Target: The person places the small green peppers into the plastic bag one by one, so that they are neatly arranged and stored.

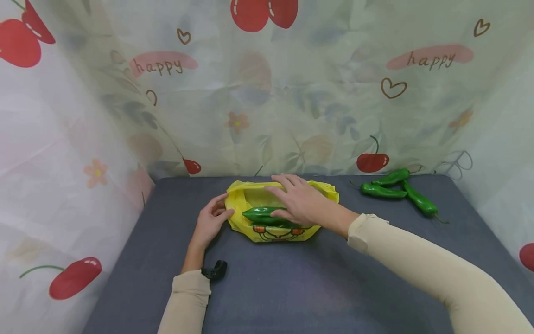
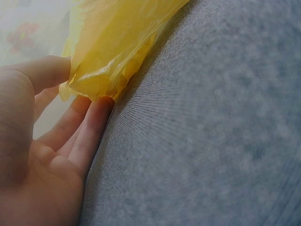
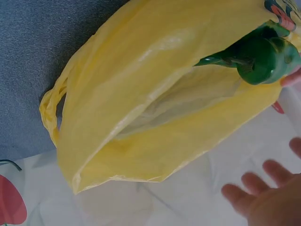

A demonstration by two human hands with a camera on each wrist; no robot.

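A yellow plastic bag (image 1: 237, 202) with a printed front lies at the middle of the table, its mouth spread wide. Green peppers (image 1: 259, 214) rest in the mouth; the right hand partly covers them. At the bag's left end, my left hand (image 1: 210, 220) holds the edge between thumb and fingers, as the left wrist view also shows on the yellow plastic (image 2: 115, 52). My right hand (image 1: 303, 202) hovers over the opening with straight, spread fingers and grips nothing. In the right wrist view a pepper (image 3: 263, 59) pokes from the bag (image 3: 136, 80).
Three more green peppers (image 1: 383, 190) lie close together on the grey table (image 1: 267, 287) at the back right. A patterned cloth (image 1: 283, 93) hangs behind the table and along both sides. A black device (image 1: 215, 270) sits on the left wrist.
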